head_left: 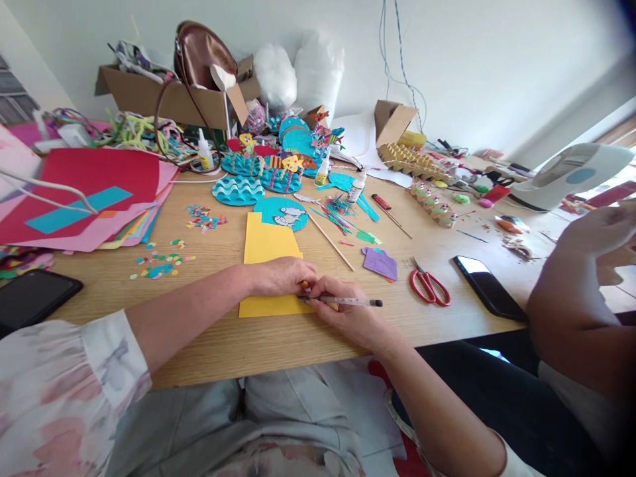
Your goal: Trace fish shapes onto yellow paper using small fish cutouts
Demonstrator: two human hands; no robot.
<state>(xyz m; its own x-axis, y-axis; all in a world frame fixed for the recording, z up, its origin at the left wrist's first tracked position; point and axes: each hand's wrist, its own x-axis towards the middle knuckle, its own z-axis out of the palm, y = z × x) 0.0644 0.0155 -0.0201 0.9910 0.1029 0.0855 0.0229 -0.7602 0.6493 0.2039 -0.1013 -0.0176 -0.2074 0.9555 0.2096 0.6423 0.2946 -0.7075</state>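
Observation:
A yellow sheet of paper (268, 248) lies on the wooden table in front of me. My right hand (348, 311) holds a pen (350, 301), its tip low over the sheet's right part. My left hand (284, 275) rests on the sheet, its fingers curled close to the pen tip around a small piece I cannot make out clearly. Just beyond the sheet is a blue paper disc (265, 209) with drawn cutouts (291, 215) on it. A wooden stick (330, 242) and purple paper pieces (380, 264) lie to the right.
Red-handled scissors (430, 287) and a phone (489, 286) lie on the right, beside another person's arm (566, 285). Confetti (161, 263), stacked coloured paper (99, 192) and another phone (37, 298) are on the left. Glue bottles (356, 187) and decorated blue discs (238, 190) stand farther back.

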